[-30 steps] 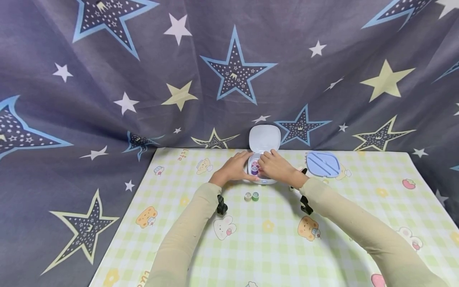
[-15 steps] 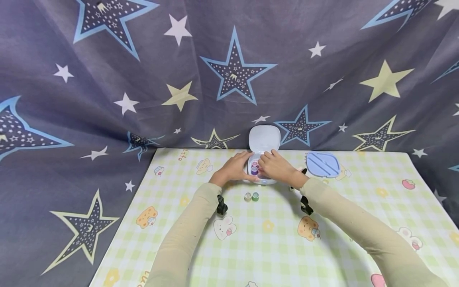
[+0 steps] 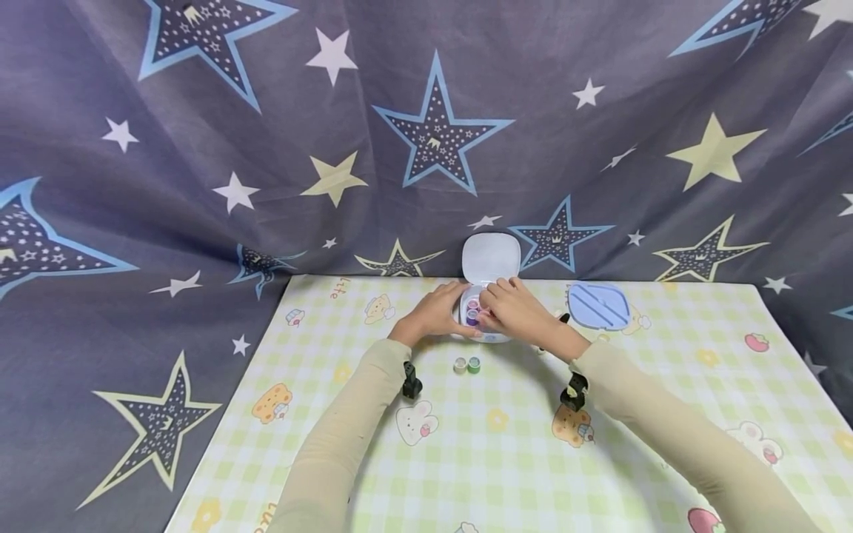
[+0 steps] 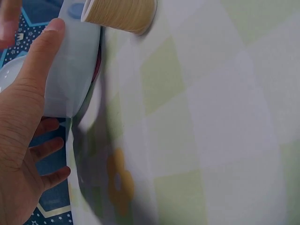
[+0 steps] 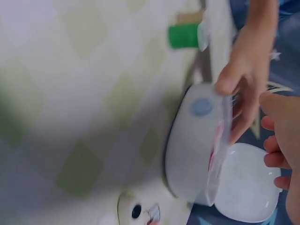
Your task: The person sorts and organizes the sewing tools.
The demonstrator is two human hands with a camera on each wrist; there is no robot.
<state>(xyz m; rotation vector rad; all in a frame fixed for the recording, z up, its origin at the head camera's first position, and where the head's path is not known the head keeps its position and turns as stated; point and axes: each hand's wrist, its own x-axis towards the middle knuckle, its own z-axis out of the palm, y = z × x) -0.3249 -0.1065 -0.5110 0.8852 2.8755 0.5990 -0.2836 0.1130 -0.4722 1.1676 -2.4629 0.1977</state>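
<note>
A small white box point(image 5: 187, 140) with a blue button on its front stands with its lid point(image 3: 491, 257) raised. My left hand point(image 3: 437, 311) grips the box at its left side, its thumb on the front wall and its other fingers around the side. Inside lie a purple thread spool point(image 3: 472, 318) and a pink thread spool point(image 3: 474, 304). Over the right part of the box is my right hand point(image 3: 516, 309), fingers loosely curled; the right wrist view shows nothing between them. In front sit a beige thread spool point(image 4: 122, 14) and a green thread spool point(image 5: 183, 36).
To the right of the box lies a light blue plastic tray point(image 3: 598, 306) with slots. A checked cloth with cartoon prints covers the table point(image 3: 506, 474). Behind it hangs a dark curtain point(image 3: 400, 81) with stars.
My right wrist and forearm have shifted slightly right and down, and the right thumb has moved a little. The left hand keeps its place on the box.
</note>
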